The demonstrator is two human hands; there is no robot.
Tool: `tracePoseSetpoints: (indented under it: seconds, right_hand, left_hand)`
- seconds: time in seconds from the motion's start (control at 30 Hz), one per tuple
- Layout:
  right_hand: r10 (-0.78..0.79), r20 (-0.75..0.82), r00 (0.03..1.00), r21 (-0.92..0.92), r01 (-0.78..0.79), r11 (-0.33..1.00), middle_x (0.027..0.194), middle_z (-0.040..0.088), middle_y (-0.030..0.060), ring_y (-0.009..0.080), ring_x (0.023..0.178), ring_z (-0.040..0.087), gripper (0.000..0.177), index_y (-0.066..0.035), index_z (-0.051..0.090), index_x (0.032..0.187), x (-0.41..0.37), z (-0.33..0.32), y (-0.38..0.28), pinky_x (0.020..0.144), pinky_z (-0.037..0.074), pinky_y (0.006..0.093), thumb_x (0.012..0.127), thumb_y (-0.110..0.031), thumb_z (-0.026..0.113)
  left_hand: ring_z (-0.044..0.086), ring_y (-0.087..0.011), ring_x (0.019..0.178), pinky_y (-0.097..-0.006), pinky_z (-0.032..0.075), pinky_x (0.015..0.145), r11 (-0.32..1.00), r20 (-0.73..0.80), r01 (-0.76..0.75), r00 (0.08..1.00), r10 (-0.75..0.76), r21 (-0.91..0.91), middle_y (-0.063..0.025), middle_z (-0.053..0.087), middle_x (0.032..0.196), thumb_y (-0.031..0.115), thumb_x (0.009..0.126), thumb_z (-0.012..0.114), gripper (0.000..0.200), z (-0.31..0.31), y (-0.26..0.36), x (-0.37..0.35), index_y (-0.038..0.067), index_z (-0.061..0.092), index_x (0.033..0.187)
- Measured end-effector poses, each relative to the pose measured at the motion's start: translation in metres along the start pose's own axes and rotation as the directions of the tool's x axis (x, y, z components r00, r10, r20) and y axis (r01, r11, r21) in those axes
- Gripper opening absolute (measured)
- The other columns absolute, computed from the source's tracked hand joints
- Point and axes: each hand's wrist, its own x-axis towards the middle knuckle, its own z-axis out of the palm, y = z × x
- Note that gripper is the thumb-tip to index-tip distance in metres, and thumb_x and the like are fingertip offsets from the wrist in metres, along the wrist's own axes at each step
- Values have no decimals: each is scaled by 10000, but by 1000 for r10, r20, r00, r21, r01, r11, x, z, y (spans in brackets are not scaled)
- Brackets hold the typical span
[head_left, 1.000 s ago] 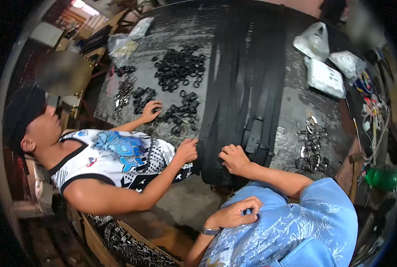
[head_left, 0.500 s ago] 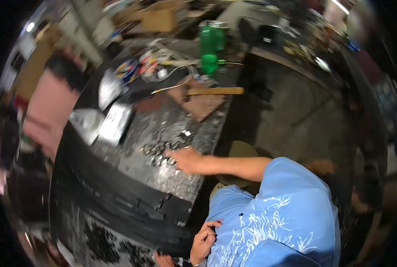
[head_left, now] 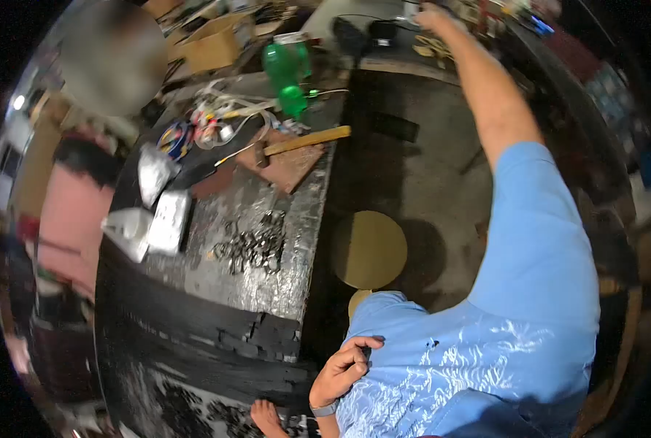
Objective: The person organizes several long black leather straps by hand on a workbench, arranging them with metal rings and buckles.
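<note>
My right arm is stretched out to the top of the view, where my right hand [head_left: 432, 19] is beside a black object [head_left: 382, 33] and some yellowish pieces [head_left: 435, 50]. It is small there, and I cannot tell what its fingers hold. Against my blue shirt rests my left hand [head_left: 342, 371], a band at the wrist, index finger out and the others loosely bent with nothing visible in them. A pile of small glossy black pieces [head_left: 256, 242] lies on the dark worktable [head_left: 201, 281]. Nearer me, long black strips [head_left: 194, 321] with notched ends stretch across it.
A hammer [head_left: 307, 139] lies on a brown board [head_left: 285, 164]. Behind are a green bottle [head_left: 282, 69], tangled cables [head_left: 230, 109] and a cardboard box [head_left: 212, 47]. Silvery packets [head_left: 169, 221] sit at left. Another person's hand [head_left: 267, 417] is at the bottom. A round stool [head_left: 371, 250] stands beside the table.
My right hand has left the pile of black pieces and swung up and away to the far top of the view. My left hand stays against the shirt. The view has turned slightly.
</note>
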Motion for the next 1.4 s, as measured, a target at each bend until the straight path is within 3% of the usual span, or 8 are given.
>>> tracePoseSetpoints:
  seconds: [0.1,0.47,0.5,0.7,0.9,1.03,1.2,1.4]
  right_hand:
    - [-89,159,983,585,-21,811,1319,594,92,286,1265,494,629,-174,586,1350,30,-17,6,1080,341,462,858,-563,632]
    - [-740,594,316,419,664,619,1214,652,177,311,1080,629,442,17,595,1263,-139,269,-167,976,475,415,928,-269,630]
    - [-787,426,446,288,758,585,1243,630,216,340,1163,599,525,26,560,1303,-173,325,-147,1003,448,402,873,-253,677]
    - [-529,772,353,229,622,749,1357,581,199,331,1244,564,575,15,538,1351,-432,273,-162,1021,439,389,852,-225,692]
    - [-383,913,144,252,539,804,901,688,152,178,704,620,518,8,572,1320,-540,269,-2,600,497,337,861,-199,695]
    - [-275,961,4,235,508,829,1228,634,242,404,1148,592,588,-13,574,1316,-588,169,27,947,485,442,845,-358,651]
    - [28,985,173,-106,464,879,1430,515,158,331,1328,474,585,-93,542,1378,-588,106,51,1069,417,460,886,-405,600]
    - [145,913,380,-68,-208,976,1479,462,148,340,1337,461,552,-135,495,1425,-530,79,142,1075,407,465,932,-365,585]
  left_hand:
    - [512,-195,1128,-351,392,969,991,23,-50,999,47,122,-166,561,1266,246,977,607,309,-3,-4,-7,32,517,773]
    - [567,-226,1078,-375,426,944,941,-482,-271,809,337,203,-144,622,1206,254,981,606,281,21,-36,-57,16,595,833]
    - [569,-227,1085,-376,425,957,932,-532,-284,766,361,223,-139,623,1205,248,979,610,264,22,-42,-63,16,606,854]
    - [563,-171,1124,-330,432,986,948,-844,-303,480,241,98,-94,620,1212,202,979,618,197,75,-94,-118,19,654,1041]
    - [580,-137,1079,-307,458,965,938,-865,-307,501,18,-159,-56,625,1232,230,1012,574,265,117,-180,-148,23,643,1163]
    - [577,-173,1141,-331,453,997,941,-794,-228,605,-64,-250,-83,619,1261,228,1024,547,263,126,-191,-140,14,636,1149]
    - [595,-178,1118,-323,463,969,927,-724,-96,655,-215,-362,-87,624,1258,258,1021,557,295,125,-187,-97,20,617,1185]
    - [615,-154,1050,-316,479,942,881,-458,272,773,-439,-387,-72,653,1184,283,1020,560,317,116,-161,21,22,619,1192]
